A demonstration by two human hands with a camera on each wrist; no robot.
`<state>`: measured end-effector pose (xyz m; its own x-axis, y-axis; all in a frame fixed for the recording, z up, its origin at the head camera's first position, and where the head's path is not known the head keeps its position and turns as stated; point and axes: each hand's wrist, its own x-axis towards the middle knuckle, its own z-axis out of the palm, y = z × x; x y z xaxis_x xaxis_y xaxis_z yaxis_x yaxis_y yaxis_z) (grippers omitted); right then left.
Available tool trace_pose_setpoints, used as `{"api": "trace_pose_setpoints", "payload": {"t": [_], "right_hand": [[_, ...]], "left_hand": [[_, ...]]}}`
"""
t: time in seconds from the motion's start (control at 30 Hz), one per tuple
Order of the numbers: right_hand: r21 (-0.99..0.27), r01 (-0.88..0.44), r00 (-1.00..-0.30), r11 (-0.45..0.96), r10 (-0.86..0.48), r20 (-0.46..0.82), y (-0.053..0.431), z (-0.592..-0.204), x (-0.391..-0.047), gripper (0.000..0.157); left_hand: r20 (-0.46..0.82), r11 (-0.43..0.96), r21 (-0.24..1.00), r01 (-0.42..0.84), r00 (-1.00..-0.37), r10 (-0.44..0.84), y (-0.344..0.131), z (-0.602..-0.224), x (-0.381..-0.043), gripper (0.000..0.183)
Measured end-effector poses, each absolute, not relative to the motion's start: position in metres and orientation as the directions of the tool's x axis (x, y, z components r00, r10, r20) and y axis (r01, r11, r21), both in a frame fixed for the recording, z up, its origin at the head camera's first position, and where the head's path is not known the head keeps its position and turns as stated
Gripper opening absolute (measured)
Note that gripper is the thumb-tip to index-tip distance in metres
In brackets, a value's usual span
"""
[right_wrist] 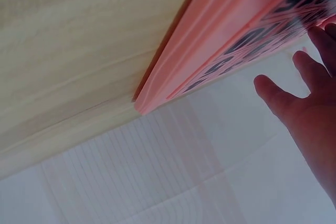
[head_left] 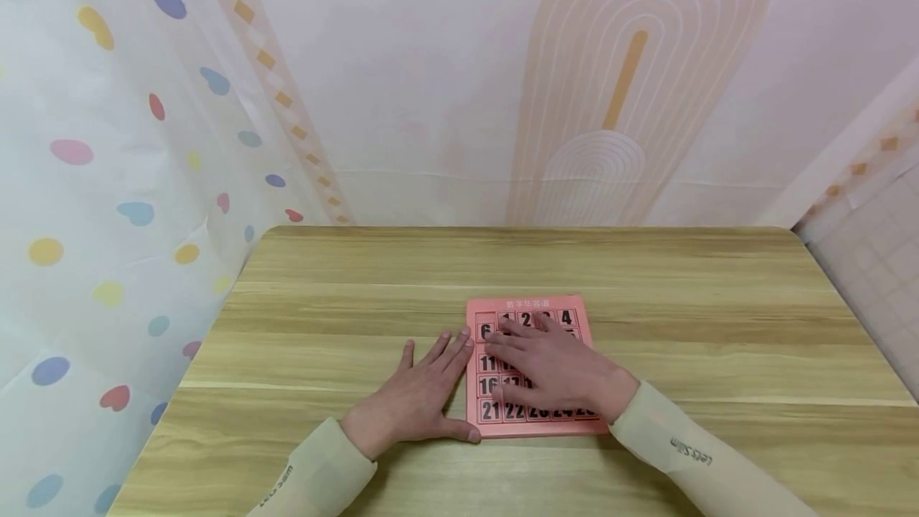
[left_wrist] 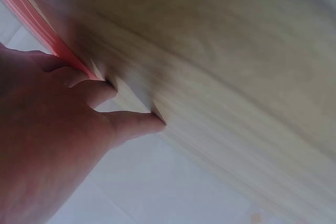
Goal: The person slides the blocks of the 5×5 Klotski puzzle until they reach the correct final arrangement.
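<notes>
A pink sliding number puzzle (head_left: 531, 428) lies flat on the table, its tiles bearing black numerals. At the upper left of its grid a bare slot (head_left: 486, 317) shows beside tile 1. My left hand (head_left: 412, 401) rests on the table with fingers spread, its fingertips and thumb at the puzzle's left edge. Over the tiles extends my right hand (head_left: 556, 365), fingers reaching toward the upper left and hiding the middle numbers. In the right wrist view the fingers (right_wrist: 270, 90) are apart, raised over the tile face. The left wrist view shows straight fingers (left_wrist: 136, 124) along the tabletop.
The wood-grain table (head_left: 345, 262) spreads out around the puzzle. Behind it hangs a pale patterned cloth (head_left: 431, 86), and a dotted cloth (head_left: 86, 262) covers the left side.
</notes>
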<state>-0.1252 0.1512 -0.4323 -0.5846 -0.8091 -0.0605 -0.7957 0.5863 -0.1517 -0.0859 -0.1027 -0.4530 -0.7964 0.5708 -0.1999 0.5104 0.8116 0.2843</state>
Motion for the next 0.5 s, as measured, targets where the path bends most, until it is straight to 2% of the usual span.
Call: {"api": "trace_pose_setpoints", "payload": {"t": [0.5], "right_hand": [[-0.158,-0.808,-0.569,0.567,-0.821,-0.036,0.1563,-0.4366,-0.1148,0.074]], "left_hand": [[-0.209,0.813,0.284,0.508,-0.795,0.569,-0.1022,-0.4515,-0.0860,0.123]]}}
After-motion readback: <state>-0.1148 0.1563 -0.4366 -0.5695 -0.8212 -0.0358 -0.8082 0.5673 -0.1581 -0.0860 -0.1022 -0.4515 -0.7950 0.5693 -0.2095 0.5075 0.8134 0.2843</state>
